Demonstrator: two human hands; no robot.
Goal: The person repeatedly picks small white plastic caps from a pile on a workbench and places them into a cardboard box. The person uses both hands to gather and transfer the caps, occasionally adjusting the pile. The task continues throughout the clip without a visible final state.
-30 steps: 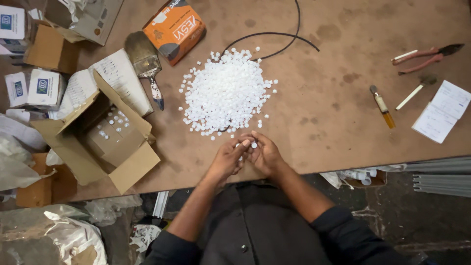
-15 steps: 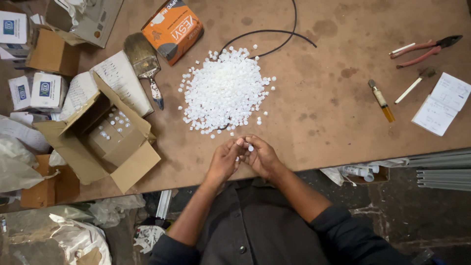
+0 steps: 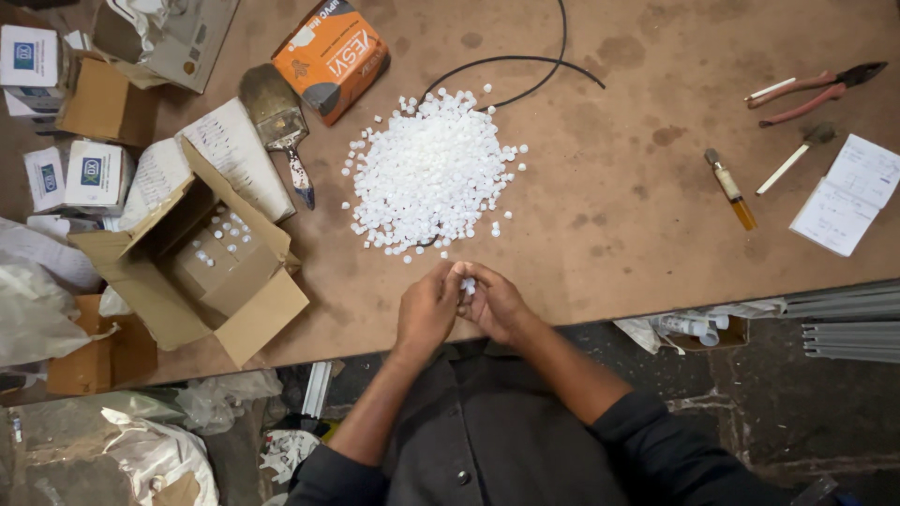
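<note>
A heap of small white plastic pieces (image 3: 433, 173) lies in the middle of the brown board table (image 3: 619, 215). Just in front of it, near the table's front edge, my left hand (image 3: 427, 309) and my right hand (image 3: 497, 302) are pressed together. Their fingertips pinch a few small white pieces (image 3: 466, 284) between them. Which hand carries the pieces is hard to tell; both touch them.
An open cardboard box (image 3: 202, 253) with white pieces inside sits left. An orange carton (image 3: 333, 56), a trowel (image 3: 277, 122), small white boxes (image 3: 89, 173) and a black cable (image 3: 525, 61) lie behind. Red pliers (image 3: 811, 89), a small amber vial (image 3: 731, 187) and papers (image 3: 848, 192) lie right.
My two hands have stayed together at the front edge, shifting only slightly while working the small white pieces. The camera view has drifted a little.
</note>
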